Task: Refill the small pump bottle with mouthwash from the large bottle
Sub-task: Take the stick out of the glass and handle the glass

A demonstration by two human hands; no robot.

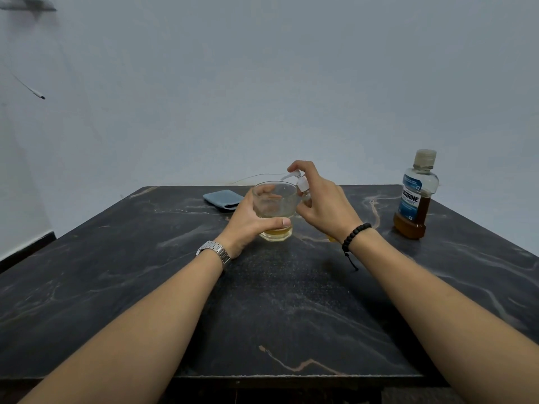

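A clear glass cup (275, 201) with a little amber liquid at its bottom stands mid-table. My left hand (250, 225) grips it, thumb across the front. Just right of the cup is the small pump bottle (303, 188) with a white pump head, mostly hidden by my right hand (323, 204), which holds it with the index finger on top of the pump. The pump's nozzle points over the cup's rim. The large mouthwash bottle (415, 196), capped and holding amber liquid in its lower part, stands at the right of the table.
A folded blue-grey cloth (223, 199) lies behind the cup to the left. The dark marble-patterned table (277, 301) ends at a front edge near me. A grey wall rises behind the table, with a thin wire along the back edge.
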